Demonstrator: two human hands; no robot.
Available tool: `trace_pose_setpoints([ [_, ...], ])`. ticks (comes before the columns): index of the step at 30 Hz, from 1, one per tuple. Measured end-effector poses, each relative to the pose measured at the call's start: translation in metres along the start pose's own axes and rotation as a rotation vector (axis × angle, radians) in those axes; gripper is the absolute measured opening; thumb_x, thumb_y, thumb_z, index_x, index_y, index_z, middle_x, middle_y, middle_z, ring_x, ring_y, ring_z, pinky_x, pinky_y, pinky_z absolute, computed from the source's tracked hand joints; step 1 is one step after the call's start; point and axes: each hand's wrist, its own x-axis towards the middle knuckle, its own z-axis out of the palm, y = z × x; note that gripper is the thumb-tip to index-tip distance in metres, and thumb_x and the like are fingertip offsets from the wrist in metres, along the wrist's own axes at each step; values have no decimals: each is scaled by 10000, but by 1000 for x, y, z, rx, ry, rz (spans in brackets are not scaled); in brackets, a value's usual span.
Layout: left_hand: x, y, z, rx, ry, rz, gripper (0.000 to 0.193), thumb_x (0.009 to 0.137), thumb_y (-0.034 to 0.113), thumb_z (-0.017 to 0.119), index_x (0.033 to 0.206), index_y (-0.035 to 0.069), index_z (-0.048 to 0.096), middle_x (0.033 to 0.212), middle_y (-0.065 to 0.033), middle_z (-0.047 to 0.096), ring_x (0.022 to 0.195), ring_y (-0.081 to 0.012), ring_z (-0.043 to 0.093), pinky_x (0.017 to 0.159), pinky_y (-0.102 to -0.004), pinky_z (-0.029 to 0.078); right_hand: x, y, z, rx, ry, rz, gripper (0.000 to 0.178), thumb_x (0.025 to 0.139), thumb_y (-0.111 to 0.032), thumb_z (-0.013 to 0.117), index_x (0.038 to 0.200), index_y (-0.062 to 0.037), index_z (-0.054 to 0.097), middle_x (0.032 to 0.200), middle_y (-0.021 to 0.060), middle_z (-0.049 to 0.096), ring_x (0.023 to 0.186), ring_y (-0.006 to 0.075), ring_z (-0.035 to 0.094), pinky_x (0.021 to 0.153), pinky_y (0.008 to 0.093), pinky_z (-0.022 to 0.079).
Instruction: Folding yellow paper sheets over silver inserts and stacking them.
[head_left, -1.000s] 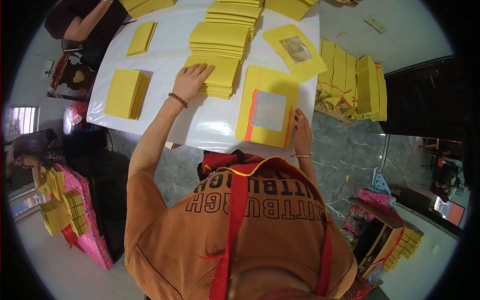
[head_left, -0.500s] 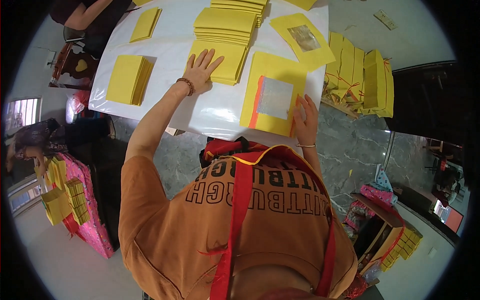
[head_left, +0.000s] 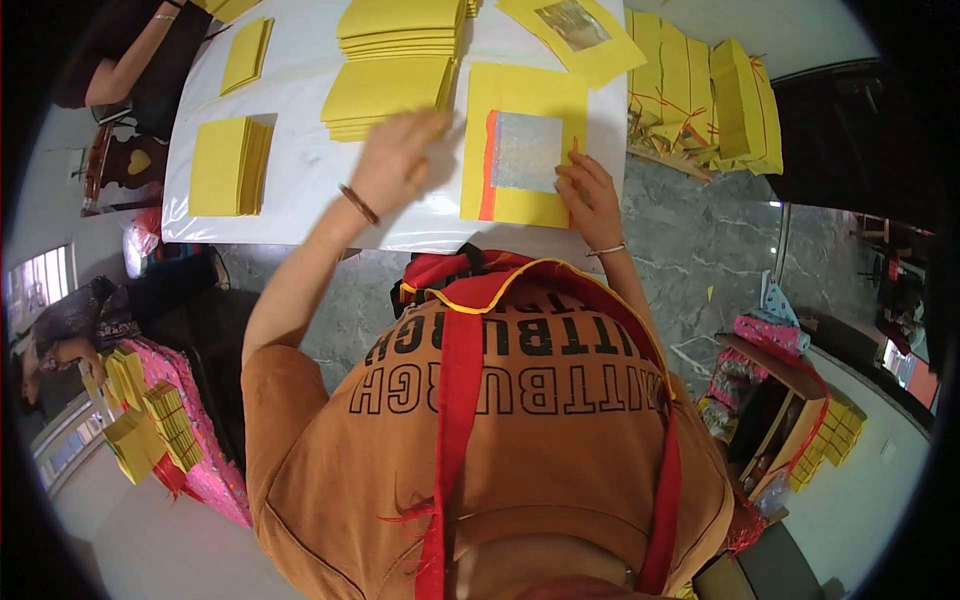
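My left hand (head_left: 400, 155) is smeared by motion just in front of a stack of folded yellow paper (head_left: 385, 92); whether it holds anything cannot be made out. A bead bracelet circles that wrist. To its right lies a flat yellow paper sheet (head_left: 528, 92) bearing a silver foil square (head_left: 530, 150) with an orange-red strip (head_left: 489, 165) along the left side. My right hand (head_left: 592, 195) rests on the sheet's right edge, fingers loosely bent and apart, fingertips by the foil. A bit of orange shows at those fingertips.
More yellow folded stacks (head_left: 228, 165) stand on the white-covered table (head_left: 300, 190). Another foil-marked sheet (head_left: 590, 45) overlaps the back right. Yellow bundles tied with red string (head_left: 745, 110) sit beyond the right edge. A co-worker's arm (head_left: 135, 60) reaches in at far left.
My left hand has lifted off the yellow stack and come nearer to me. My right hand remains at the sheet's right edge, its fingers more bent. The whole view has shifted slightly.
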Motion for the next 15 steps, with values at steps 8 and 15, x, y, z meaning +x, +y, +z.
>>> trace_pose_setpoints([
  [8,-25,40,50,-73,-149,164,372,768,180,644,1092,16,559,1045,-137,552,969,-286,516,812,-357,427,4,8,4,206,-57,113,190,756,-118,657,942,-80,656,1206,108,531,1111,262,486,943,337,375],
  [15,-8,30,40,-424,-209,-83,166,822,157,599,868,2,638,814,-125,633,754,-282,587,698,-345,476,0,23,10,572,-36,283,169,860,-159,573,922,-38,672,1184,101,536,1132,207,467,959,308,353],
])
